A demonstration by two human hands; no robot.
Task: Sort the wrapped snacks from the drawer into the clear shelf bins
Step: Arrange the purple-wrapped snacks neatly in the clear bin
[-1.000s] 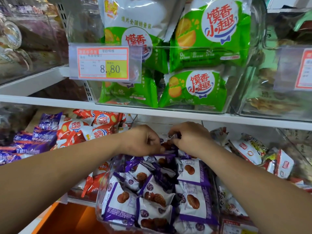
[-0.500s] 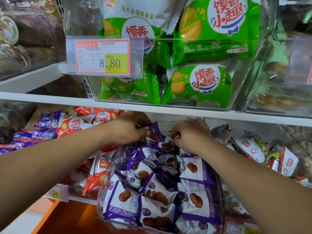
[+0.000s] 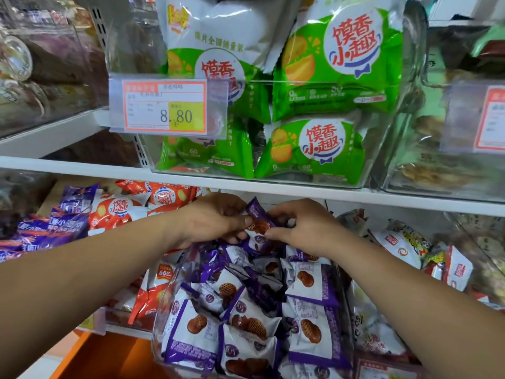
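Note:
A clear shelf bin [image 3: 161, 318] on the lower shelf is heaped with several purple-and-white wrapped snacks [image 3: 308, 324] showing brown waffle biscuits. Both hands reach to the back of this bin, just under the upper shelf. My left hand [image 3: 210, 220] and my right hand [image 3: 300, 225] meet over one purple snack packet [image 3: 258, 218], which stands tilted between them. The left thumb and the right fingertips pinch it from either side. Further packets under the hands are partly hidden.
To the left lies a bin of red-and-white packets [image 3: 123, 209], with purple packs [image 3: 54, 222] further left. White-and-red snacks [image 3: 401, 244] fill the bin on the right. Above, a white shelf edge [image 3: 273, 188] carries green bags [image 3: 317, 149] and a price tag [image 3: 164, 106]. An orange surface [image 3: 109, 359] lies below.
The hands parted briefly, then came together again. A purple packet now stands raised between them at the back of the bin. The view has shifted slightly.

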